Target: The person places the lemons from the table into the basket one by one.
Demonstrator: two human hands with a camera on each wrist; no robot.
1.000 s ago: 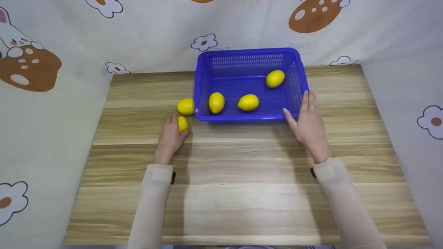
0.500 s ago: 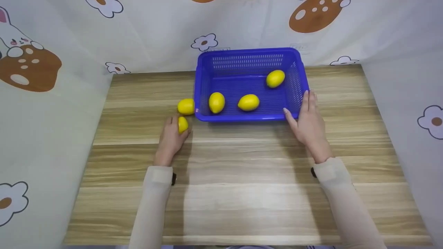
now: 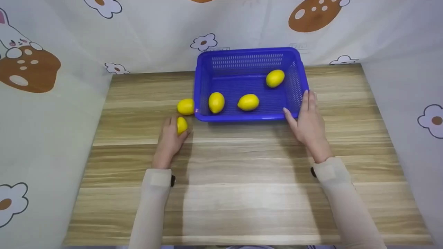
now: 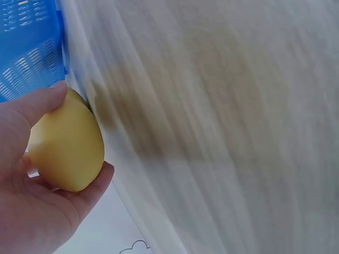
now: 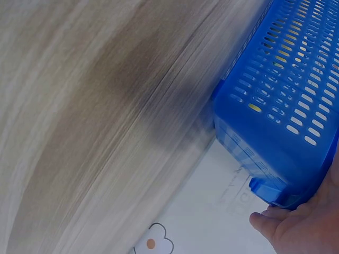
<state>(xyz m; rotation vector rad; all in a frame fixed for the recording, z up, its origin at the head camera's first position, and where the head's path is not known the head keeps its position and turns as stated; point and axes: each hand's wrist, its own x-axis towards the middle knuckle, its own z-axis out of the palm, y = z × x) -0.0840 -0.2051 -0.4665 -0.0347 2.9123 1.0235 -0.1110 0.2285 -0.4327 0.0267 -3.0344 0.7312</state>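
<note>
In the head view my left hand point(image 3: 169, 136) holds a yellow lemon point(image 3: 182, 125) on the table, left of the blue basket's front corner. Thumb and fingers lie round this lemon point(image 4: 69, 145) in the left wrist view. Just beyond it, a second lemon point(image 3: 186, 106) lies against the basket's left side. The blue plastic basket point(image 3: 242, 118) has slotted walls, with three lemons inside, one of them the lemon point(image 3: 248, 102) near the front. My right hand point(image 3: 309, 128) rests with straight fingers along the basket's right side, thumb on the front rim.
The wooden table point(image 3: 242, 193) extends in front of the basket and to both sides. A pale curtain point(image 3: 155, 34) with flower and rabbit prints hangs behind the table and at both sides, close to the basket's back.
The left hand and the lemon in it have shifted very slightly toward the person. The right hand, the basket and the other lemons stay in place.
</note>
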